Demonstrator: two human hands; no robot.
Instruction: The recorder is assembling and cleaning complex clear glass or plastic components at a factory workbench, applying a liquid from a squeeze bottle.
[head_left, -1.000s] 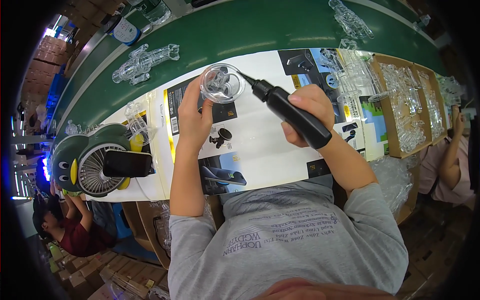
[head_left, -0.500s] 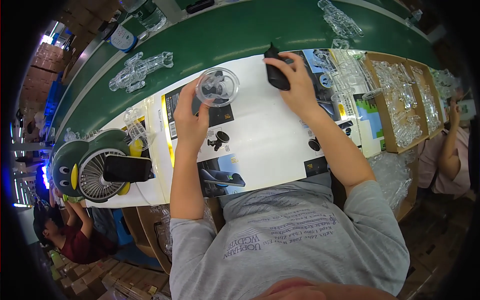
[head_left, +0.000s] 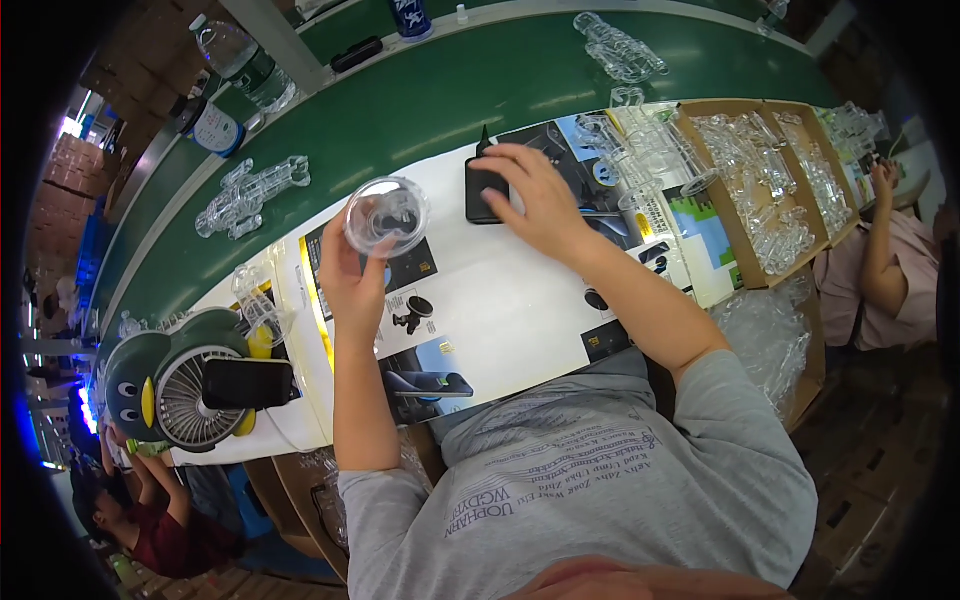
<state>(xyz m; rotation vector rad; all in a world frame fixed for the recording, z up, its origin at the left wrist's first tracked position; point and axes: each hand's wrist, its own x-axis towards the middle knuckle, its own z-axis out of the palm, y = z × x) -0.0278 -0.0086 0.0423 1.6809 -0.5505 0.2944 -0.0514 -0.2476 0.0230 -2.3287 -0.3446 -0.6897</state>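
Observation:
My left hand (head_left: 352,285) is closed around the side of a clear round plastic dish (head_left: 388,217), held above the white work sheet (head_left: 490,310). A small black bottle with a pointed nozzle (head_left: 478,207) is at the sheet's far edge. My right hand (head_left: 535,200) has its fingers and thumb closed about this bottle; part of its body is hidden behind them. To the right of that hand, several clear tubular plastic pieces (head_left: 640,155) lie in a group.
A cardboard tray (head_left: 735,235) of clear parts stands at right, near a co-worker's arm (head_left: 882,260). At left are a green fan (head_left: 195,400) with a phone (head_left: 248,384) in front, and a clear figure-shaped part (head_left: 250,195). A water bottle (head_left: 245,65) stands far left.
The black bottle has gone from a tilted hold to the sheet's far edge, my right hand moving left with it. My left hand still holds the dish. The whole view has shifted slightly.

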